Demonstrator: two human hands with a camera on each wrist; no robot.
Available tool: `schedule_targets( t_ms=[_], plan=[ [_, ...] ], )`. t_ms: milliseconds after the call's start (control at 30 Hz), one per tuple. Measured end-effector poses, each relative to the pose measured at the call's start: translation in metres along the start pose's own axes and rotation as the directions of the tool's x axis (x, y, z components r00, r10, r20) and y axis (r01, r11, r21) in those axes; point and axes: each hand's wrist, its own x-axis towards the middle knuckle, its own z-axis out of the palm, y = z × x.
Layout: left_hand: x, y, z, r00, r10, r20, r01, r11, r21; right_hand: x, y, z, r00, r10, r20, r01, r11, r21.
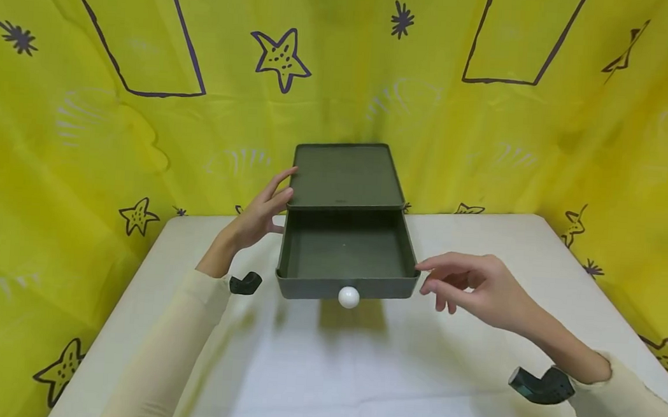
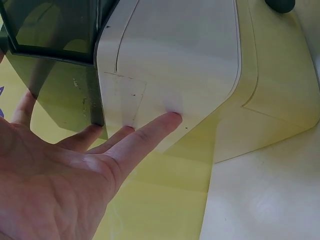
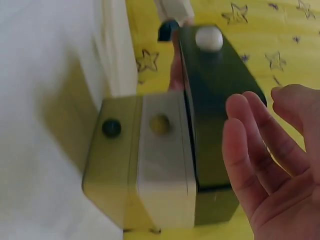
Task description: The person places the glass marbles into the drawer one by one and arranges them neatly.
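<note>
A small drawer unit has its dark green top drawer (image 1: 346,289) pulled out, with a white knob (image 1: 349,297) on the front and a bare inside. Below it, in the right wrist view, are a cream drawer (image 3: 165,165) with a yellow knob (image 3: 160,124) and a yellowish drawer (image 3: 107,165) with a dark knob (image 3: 111,128). My left hand (image 1: 255,219) rests against the unit's left side, fingertips touching the cream part (image 2: 165,65). Beside the top drawer's right front corner is my right hand (image 1: 478,291), fingers loosely bent and holding nothing; whether a fingertip touches the corner I cannot tell.
The unit stands towards the back of a white table (image 1: 311,386). Behind and at both sides hangs a yellow curtain (image 1: 340,107) with drawn stars and shells. A dark wrist device sits on each sleeve.
</note>
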Motion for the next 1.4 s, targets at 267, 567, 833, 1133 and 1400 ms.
schedule_targets(
  t_ms=[267,567,833,1133,1400],
  plan=[
    [-0.004,-0.001,-0.003,1.0,0.002,0.008,-0.002,1.0,-0.024,-0.002,0.047,-0.033,0.961,0.191,-0.198,-0.218,0.968,-0.124],
    [0.0,0.0,-0.002,1.0,0.011,0.019,-0.011,1.0,-0.013,-0.019,0.101,-0.052,0.899,0.373,-0.229,-0.424,0.87,-0.25],
    [-0.001,0.0,-0.002,1.0,0.013,0.011,-0.013,1.0,-0.004,-0.028,0.139,-0.058,0.859,0.474,-0.194,-0.511,0.807,-0.296],
    [-0.004,-0.004,-0.002,1.0,0.01,0.001,-0.01,1.0,0.011,-0.038,0.159,-0.061,0.813,0.558,-0.166,-0.579,0.745,-0.333],
    [-0.002,-0.003,-0.002,1.0,0.022,0.012,-0.022,1.0,0.004,-0.04,0.169,-0.06,0.804,0.577,-0.145,-0.589,0.739,-0.325]
  ],
)
